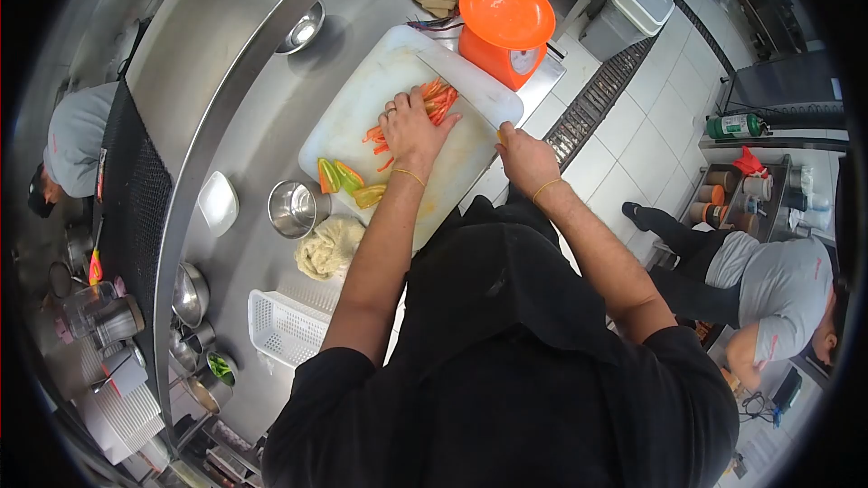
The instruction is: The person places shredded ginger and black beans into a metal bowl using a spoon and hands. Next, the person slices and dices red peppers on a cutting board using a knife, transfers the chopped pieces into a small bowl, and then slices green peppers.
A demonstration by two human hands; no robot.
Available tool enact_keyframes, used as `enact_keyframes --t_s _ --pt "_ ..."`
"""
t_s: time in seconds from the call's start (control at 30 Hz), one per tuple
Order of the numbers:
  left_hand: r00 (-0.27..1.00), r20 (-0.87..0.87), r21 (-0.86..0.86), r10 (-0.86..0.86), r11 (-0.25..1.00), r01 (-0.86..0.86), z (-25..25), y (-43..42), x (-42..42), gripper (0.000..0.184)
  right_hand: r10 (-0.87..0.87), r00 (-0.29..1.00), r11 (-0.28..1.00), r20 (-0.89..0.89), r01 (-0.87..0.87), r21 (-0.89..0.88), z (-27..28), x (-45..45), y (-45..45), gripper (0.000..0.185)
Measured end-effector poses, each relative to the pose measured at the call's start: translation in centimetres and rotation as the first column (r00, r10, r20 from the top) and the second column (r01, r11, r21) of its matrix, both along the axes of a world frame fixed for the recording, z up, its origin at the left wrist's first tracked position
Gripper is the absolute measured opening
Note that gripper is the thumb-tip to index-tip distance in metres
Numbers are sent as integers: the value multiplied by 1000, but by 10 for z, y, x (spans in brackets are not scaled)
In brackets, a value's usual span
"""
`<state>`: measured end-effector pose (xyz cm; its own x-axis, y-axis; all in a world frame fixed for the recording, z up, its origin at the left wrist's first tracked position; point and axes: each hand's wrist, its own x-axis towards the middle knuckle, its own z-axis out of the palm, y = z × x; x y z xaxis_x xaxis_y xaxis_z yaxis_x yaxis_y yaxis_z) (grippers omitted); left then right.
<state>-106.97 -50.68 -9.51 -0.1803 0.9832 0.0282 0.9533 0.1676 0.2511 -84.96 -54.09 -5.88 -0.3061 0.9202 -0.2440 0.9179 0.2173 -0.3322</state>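
Sliced red-orange bell pepper strips (441, 101) lie in a pile on the white cutting board (348, 122). My left hand (414, 131) presses down on the pile, fingers bent over the strips and thumb out to the side. My right hand (527, 161) is closed around the handle of a kitchen knife (470, 95). Its wide blade lies along the right side of the strips, pointing away from me. Left of my left wrist, several green-and-orange pepper pieces (348, 177) rest on the board. My fingers hide part of the pile.
An orange kitchen scale (506, 27) stands beyond the board. A steel bowl (294, 209), a crumpled cloth (327, 246), a white basket (287, 327) and a white dish (218, 203) sit to the left. A steel shelf edge (237, 81) overhangs the counter. Co-workers (768, 294) (77, 140) bend on both sides.
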Motion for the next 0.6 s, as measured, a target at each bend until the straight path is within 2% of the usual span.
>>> enact_keyframes --t_s 0.07,0.17,0.27,0.33,0.47,0.6 --pt "996 -9 18 -86 996 86 6 0 -9 86 12 1000 1000 2 -12 2 5 2 1 29" --pt "971 113 106 -209 975 197 -15 10 -15 84 19 1000 1000 13 -19 -7 6 17 0 30" --pt "963 123 72 -239 970 232 -23 12 -14 79 33 999 999 22 -33 -21 4 24 5 32" --pt "968 112 101 -226 971 216 -13 7 -10 73 27 997 998 69 -23 -63 17 20 14 34" --pt "976 115 225 -187 961 158 -16 9 -3 50 97 995 995 20 -98 23 21 -5 43 36" --pt "991 -7 208 -135 969 134 -26 12 1 28 160 984 985 75 -155 -76 28 -28 68 34"
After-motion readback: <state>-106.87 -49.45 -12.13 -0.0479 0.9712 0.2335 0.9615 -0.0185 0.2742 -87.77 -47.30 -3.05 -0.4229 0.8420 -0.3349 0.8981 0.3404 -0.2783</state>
